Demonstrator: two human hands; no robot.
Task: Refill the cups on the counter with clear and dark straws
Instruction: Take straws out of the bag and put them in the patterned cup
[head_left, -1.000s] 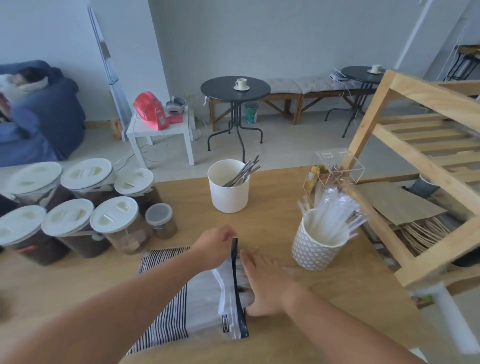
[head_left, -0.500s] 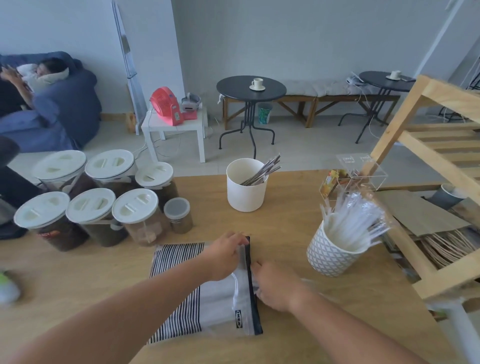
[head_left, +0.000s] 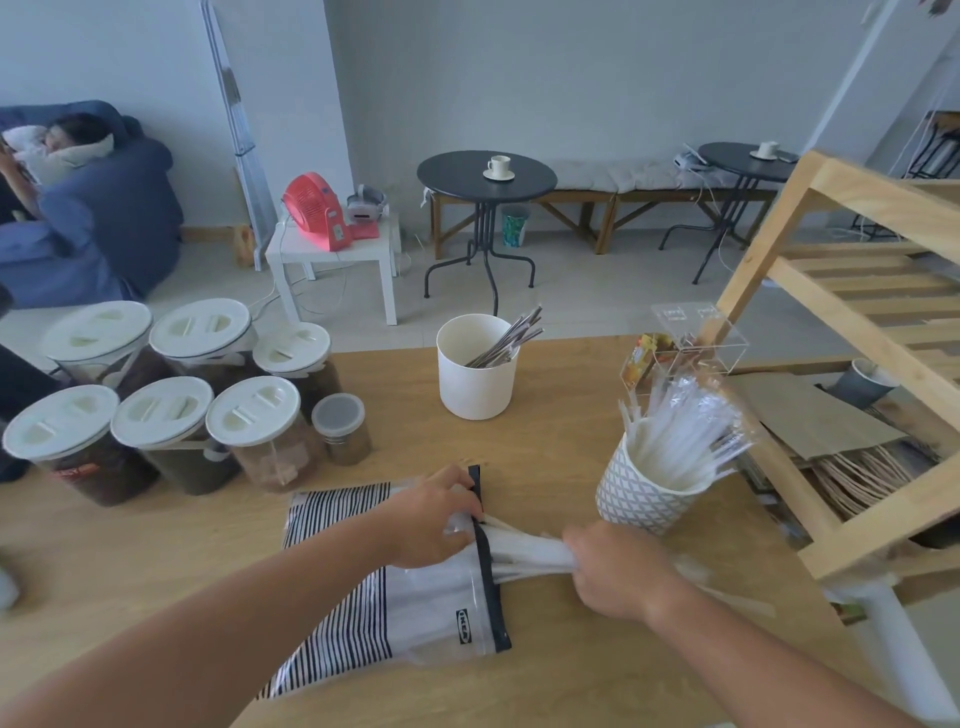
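A striped zip bag (head_left: 395, 608) lies flat on the wooden counter (head_left: 519, 436). My left hand (head_left: 431, 519) grips the bag at its dark zip edge. My right hand (head_left: 618, 571) is closed around a bundle of clear straws (head_left: 524, 551) that sticks halfway out of the bag's mouth. To the right stands a patterned cup (head_left: 644, 493) packed with clear wrapped straws. Farther back sits a plain white cup (head_left: 477, 371) with several dark straws (head_left: 506, 345) leaning to the right.
Several lidded storage jars (head_left: 156, 405) and a small tin (head_left: 340, 428) crowd the counter's left. A clear acrylic box (head_left: 691, 348) sits at the back right beside a wooden shelf frame (head_left: 857, 332). Beyond are small tables and a person on a blue beanbag.
My right hand went from inside the bag's mouth to pulling out to the right with a bundle of clear straws. My left hand stayed on the zip edge.
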